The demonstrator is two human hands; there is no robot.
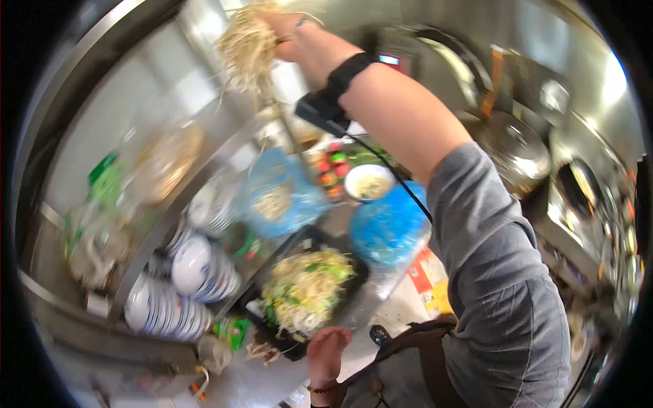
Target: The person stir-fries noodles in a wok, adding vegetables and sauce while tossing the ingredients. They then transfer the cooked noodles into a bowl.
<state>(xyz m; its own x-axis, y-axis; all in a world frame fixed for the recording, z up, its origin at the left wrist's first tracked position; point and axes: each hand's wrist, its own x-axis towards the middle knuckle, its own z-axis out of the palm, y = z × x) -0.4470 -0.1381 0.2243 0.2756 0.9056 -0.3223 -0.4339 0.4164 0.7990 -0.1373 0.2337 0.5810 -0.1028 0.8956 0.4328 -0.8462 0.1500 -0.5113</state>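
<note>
My right hand [293,35] is raised far out at the top of the view, gripping a bundle of thin pale noodle-like strands [247,48] that hang down loosely. A black strap with a small black box and cable is on that wrist. My left hand [329,352], blurred, is low at the near edge of a black tray [357,278]; I cannot tell whether it touches the rim. Nothing shows in it. Heaped in the tray are pale strands mixed with chopped green and yellow-white vegetables [308,290].
Left of the tray lie stacked white-and-blue bowls [191,268] below a metal shelf with plastic bags [168,163]. Beyond it are an open blue bag [280,199], a white bowl of food [368,182] and a full blue bag [387,224]. A lidded metal pot [515,148] stands right.
</note>
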